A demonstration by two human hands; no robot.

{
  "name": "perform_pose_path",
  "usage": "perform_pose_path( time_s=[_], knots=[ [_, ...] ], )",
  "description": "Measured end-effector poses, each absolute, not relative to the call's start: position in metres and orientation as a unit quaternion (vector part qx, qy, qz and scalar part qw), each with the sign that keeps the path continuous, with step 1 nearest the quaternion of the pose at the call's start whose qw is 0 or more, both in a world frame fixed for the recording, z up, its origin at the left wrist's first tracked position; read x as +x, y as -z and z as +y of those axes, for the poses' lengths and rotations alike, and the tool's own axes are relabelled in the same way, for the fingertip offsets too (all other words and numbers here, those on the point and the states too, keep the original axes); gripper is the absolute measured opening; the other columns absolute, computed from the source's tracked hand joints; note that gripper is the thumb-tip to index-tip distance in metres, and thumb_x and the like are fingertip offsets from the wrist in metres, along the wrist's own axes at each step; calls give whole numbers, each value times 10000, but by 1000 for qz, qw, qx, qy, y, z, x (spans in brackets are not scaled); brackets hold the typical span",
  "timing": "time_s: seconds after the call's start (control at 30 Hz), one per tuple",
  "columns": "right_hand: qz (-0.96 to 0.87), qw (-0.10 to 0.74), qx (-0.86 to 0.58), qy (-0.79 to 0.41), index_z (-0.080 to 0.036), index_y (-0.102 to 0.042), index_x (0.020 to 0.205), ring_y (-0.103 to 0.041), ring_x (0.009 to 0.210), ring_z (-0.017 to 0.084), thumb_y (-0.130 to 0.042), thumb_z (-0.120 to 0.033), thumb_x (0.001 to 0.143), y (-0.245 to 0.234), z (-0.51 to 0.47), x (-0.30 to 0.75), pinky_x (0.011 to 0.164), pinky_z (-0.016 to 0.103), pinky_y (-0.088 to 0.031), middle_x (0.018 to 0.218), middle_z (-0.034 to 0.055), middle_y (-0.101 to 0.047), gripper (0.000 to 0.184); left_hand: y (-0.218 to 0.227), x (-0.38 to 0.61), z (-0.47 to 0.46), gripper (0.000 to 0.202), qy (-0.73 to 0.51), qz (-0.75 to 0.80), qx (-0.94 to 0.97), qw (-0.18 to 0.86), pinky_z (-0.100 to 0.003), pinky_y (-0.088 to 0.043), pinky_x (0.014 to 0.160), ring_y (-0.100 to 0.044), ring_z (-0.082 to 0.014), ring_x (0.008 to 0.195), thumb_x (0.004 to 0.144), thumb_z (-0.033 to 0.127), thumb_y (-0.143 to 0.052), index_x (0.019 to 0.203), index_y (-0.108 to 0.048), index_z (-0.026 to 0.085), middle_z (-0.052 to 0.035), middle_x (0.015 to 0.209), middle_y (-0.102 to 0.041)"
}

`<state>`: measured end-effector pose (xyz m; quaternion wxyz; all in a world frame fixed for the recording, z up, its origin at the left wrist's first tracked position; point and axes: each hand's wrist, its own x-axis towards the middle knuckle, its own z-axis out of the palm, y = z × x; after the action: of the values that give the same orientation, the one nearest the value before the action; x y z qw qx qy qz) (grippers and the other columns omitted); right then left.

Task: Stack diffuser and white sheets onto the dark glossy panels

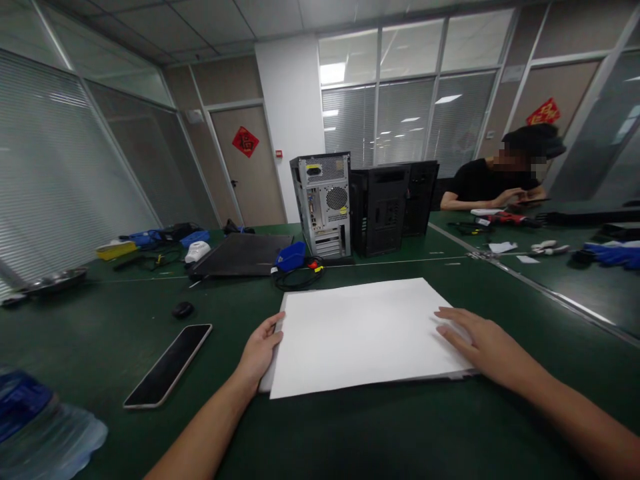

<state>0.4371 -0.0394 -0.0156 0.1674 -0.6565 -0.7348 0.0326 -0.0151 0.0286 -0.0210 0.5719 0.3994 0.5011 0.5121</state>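
Note:
A large white flat sheet [360, 333] lies on a thin slab on the green table [350, 433] in front of me. My left hand [260, 350] rests against the sheet's left edge, thumb on top and fingers curled under the edge. My right hand [480, 343] lies flat on the sheet's right side with its fingers stretched out.
A black phone [170, 363] lies left of the sheet, a small black knob [183, 309] beyond it. A plastic water bottle [40, 427] is at the near left. Two computer towers [350, 203], a dark panel [240, 257] and cables stand behind. A seated person [500, 180] works at the right.

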Motion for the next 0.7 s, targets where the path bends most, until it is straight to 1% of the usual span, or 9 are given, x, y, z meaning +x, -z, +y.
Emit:
perform_pose_path(
  time_s=[0.13,0.23,0.37,0.5,0.6,0.7],
  knots=[
    [-748,117,-653,-23,-282,-568,1259,-446,1248,265,-325,-660,864,17,-41,435,1041,480,-356,1345,47,-508,598,24,-15,32,625,-515,494,390,582,-268,-505,604,-662,-155,626,654,58,-617,1266,-551,169,-83,973,-729],
    [-743,108,-660,4,-284,-584,1242,-470,1216,264,-325,-654,866,16,-43,432,1008,480,-382,1315,49,-532,587,25,-15,34,633,-518,491,386,584,-262,-509,619,-667,-150,643,643,29,-590,1261,-555,163,-91,1010,-724],
    [-728,104,-677,32,-242,-651,1139,-558,1079,267,-314,-632,873,10,-46,428,938,490,-425,1203,73,-601,580,26,-16,34,609,-520,494,381,583,-263,-508,638,-668,-146,657,653,33,-582,1247,-570,170,-96,1055,-713],
    [-706,102,-700,33,-230,-691,1019,-617,895,256,-316,-623,866,6,-49,424,784,463,-485,1060,92,-647,564,26,-16,32,599,-523,494,379,583,-268,-509,663,-680,-162,719,654,45,-588,1240,-583,174,-101,1101,-701],
    [-703,103,-703,35,-233,-689,1025,-621,841,250,-316,-613,865,4,-50,422,732,449,-492,1034,97,-648,556,25,-16,32,603,-523,493,379,583,-267,-509,670,-684,-167,743,657,41,-572,1247,-572,167,-105,1122,-694],
    [-711,99,-695,36,-241,-673,1068,-612,888,245,-317,-600,872,6,-49,422,764,443,-494,1080,91,-633,542,24,-15,32,618,-523,493,378,583,-258,-505,662,-679,-157,726,647,10,-538,1247,-563,156,-104,1117,-696]
  ],
)
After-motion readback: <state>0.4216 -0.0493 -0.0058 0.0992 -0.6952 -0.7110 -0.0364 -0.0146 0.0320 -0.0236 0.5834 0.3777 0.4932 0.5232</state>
